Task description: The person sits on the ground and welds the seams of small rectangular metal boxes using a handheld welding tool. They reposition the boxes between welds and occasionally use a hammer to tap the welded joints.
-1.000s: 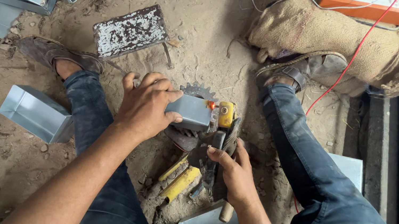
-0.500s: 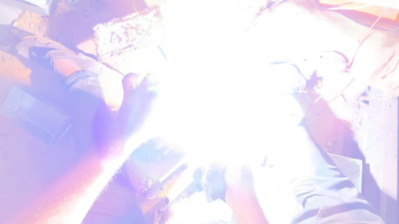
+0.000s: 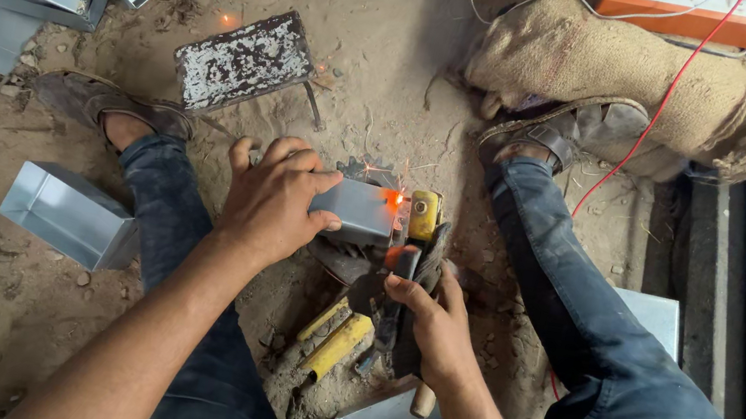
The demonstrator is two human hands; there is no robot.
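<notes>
Left hand (image 3: 275, 203) clamped over a small grey metal box (image 3: 355, 211), pressing it down on a toothed gear (image 3: 369, 172) on the dirt floor (image 3: 388, 61). Right hand (image 3: 437, 323) wrapped around a dark electrode holder (image 3: 412, 277), tip at the box's glowing orange corner. Yellow-handled tools (image 3: 333, 339) just below. More boxes (image 3: 69, 214) scattered to the left.
</notes>
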